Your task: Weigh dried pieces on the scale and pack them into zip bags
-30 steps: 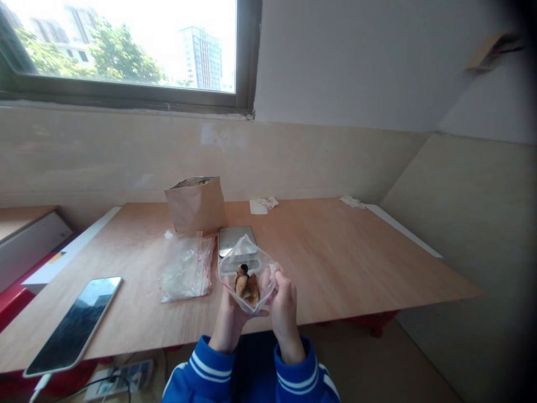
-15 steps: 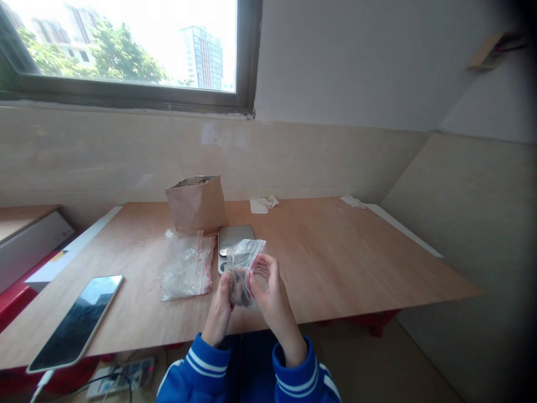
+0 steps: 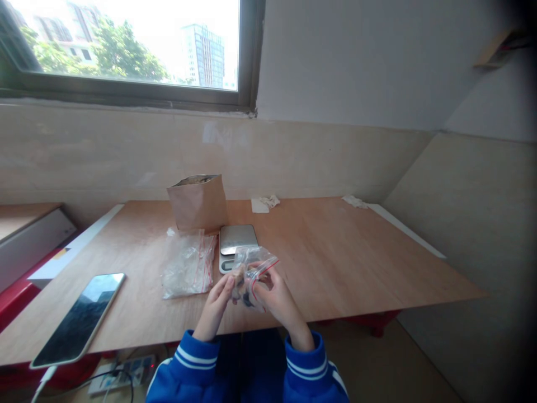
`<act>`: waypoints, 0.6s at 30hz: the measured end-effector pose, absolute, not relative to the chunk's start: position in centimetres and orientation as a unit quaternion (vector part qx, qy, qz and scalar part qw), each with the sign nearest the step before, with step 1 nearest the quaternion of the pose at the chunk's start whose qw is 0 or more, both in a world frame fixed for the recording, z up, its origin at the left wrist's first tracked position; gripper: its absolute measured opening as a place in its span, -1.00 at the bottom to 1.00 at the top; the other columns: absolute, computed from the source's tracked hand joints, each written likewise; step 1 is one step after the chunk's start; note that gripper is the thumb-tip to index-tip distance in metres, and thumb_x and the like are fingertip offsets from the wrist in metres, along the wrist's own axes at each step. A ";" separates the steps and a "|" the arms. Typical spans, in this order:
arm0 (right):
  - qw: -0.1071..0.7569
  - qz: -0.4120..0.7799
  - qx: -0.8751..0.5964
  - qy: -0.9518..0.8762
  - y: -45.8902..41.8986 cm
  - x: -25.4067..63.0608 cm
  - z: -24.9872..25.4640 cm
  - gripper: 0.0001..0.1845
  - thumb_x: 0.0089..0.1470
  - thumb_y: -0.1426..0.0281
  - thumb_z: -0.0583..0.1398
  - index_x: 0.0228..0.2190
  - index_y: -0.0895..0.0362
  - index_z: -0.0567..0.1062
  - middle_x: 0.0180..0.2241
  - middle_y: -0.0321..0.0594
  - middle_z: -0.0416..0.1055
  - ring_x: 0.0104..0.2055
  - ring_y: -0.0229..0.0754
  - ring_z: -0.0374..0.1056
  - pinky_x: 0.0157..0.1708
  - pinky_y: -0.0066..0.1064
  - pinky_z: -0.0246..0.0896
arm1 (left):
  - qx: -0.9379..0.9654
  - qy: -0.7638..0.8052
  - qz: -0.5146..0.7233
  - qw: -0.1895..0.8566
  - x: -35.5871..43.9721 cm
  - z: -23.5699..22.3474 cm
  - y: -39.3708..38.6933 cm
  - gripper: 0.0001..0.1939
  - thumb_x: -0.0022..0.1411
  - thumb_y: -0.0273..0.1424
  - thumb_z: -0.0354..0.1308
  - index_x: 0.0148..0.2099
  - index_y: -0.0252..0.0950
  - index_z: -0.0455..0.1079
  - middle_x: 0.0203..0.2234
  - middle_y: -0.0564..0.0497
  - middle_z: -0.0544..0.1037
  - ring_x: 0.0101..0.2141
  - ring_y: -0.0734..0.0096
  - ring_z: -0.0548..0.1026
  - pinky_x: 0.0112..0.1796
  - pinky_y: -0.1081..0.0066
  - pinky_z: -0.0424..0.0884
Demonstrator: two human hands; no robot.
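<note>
Zip bag (image 3: 250, 272), clear, red strip, brown bits inside, is up in both hands just on the near side of the scale (image 3: 237, 242). Left hand (image 3: 218, 301): grip pinching the bag's side. Right hand (image 3: 277, 294): grip pinching beside the red strip; can't tell if any fingertips are inside. Holding both sides probably steadies the floppy film. Close left of the scale: clear bag pile (image 3: 187, 271), flat, likely there for easy reach. Behind-left of the scale: brown paper bag (image 3: 197, 204), upright, mouth open, probably for dipping into. Well left of the scale: phone (image 3: 79, 320) on the bench (image 3: 361, 257), cable attached. Zip bag blocks my view of the scale's near end. Beyond-right of the scale: crumpled tissue (image 3: 271, 201), clear of everything.
</note>
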State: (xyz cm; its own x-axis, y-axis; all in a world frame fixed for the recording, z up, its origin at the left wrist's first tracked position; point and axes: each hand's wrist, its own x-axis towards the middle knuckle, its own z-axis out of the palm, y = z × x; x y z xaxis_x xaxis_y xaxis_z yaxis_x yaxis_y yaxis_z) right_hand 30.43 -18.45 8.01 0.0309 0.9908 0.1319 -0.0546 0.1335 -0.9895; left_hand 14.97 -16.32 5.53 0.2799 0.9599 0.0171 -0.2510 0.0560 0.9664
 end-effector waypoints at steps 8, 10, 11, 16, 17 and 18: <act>0.567 0.493 -0.411 -0.516 -18.4 30.3 7.8 -0.58 0.03 0.16 0.24 -0.12 0.07 0.34 -0.09 -0.14 0.43 -0.04 -0.10 0.38 0.04 -0.19 0.24 | 0.482 0.389 0.508 0.599 15.4 6.5 -16.3 -0.50 0.14 -0.06 0.16 -0.05 -0.37 0.47 -0.42 -0.03 0.51 -0.50 0.50 0.32 -0.48 0.48 0.25; 0.576 0.484 -0.409 -0.517 -18.4 30.2 7.8 -0.61 0.05 0.13 0.22 -0.14 0.06 0.32 -0.14 -0.17 0.43 -0.05 -0.12 0.38 0.04 -0.22 0.25 | 0.451 0.397 0.523 0.605 15.4 6.2 -16.3 -0.48 0.12 -0.04 0.16 -0.09 -0.39 0.47 -0.52 0.02 0.47 -0.53 0.51 0.31 -0.49 0.49 0.25; 0.583 0.478 -0.409 -0.514 -18.4 30.2 7.8 -0.62 0.05 0.12 0.21 -0.16 0.06 0.32 -0.17 -0.19 0.42 -0.06 -0.13 0.38 0.02 -0.24 0.26 | 0.433 0.399 0.531 0.609 15.3 6.0 -16.2 -0.47 0.10 -0.03 0.17 -0.09 -0.39 0.46 -0.55 0.04 0.45 -0.55 0.52 0.30 -0.50 0.49 0.25; 0.604 0.477 -0.427 -0.475 -18.3 29.8 7.9 -0.61 0.04 0.11 0.22 -0.19 0.06 0.28 -0.18 -0.19 0.42 -0.10 -0.15 0.41 -0.05 -0.28 0.31 | 0.358 0.384 0.549 0.650 15.2 5.4 -15.9 -0.49 0.04 -0.08 0.26 -0.10 -0.39 0.46 -0.43 -0.02 0.54 -0.46 0.47 0.42 -0.41 0.47 0.34; 0.609 0.480 -0.429 -0.463 -18.2 29.8 7.9 -0.60 0.03 0.11 0.23 -0.19 0.06 0.28 -0.18 -0.18 0.43 -0.11 -0.14 0.41 -0.05 -0.27 0.31 | 0.344 0.376 0.548 0.664 15.2 5.5 -15.8 -0.51 0.04 -0.10 0.26 -0.11 -0.39 0.47 -0.40 -0.04 0.55 -0.41 0.44 0.45 -0.36 0.46 0.36; 0.616 0.483 -0.429 -0.450 -18.2 29.7 7.9 -0.59 0.02 0.11 0.23 -0.18 0.06 0.27 -0.18 -0.17 0.44 -0.11 -0.13 0.42 -0.05 -0.25 0.31 | 0.330 0.368 0.547 0.676 15.2 5.6 -15.8 -0.54 0.05 -0.12 0.26 -0.13 -0.38 0.48 -0.36 -0.05 0.57 -0.38 0.42 0.47 -0.33 0.45 0.38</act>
State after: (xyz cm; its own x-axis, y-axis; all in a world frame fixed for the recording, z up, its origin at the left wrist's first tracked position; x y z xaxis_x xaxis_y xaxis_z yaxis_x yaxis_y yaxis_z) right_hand 29.67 -18.17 7.90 0.1281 0.9818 0.1404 -0.2086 0.1650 -0.9640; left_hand 15.22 -15.82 5.60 0.1302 0.9821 -0.1361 -0.4973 0.1835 0.8480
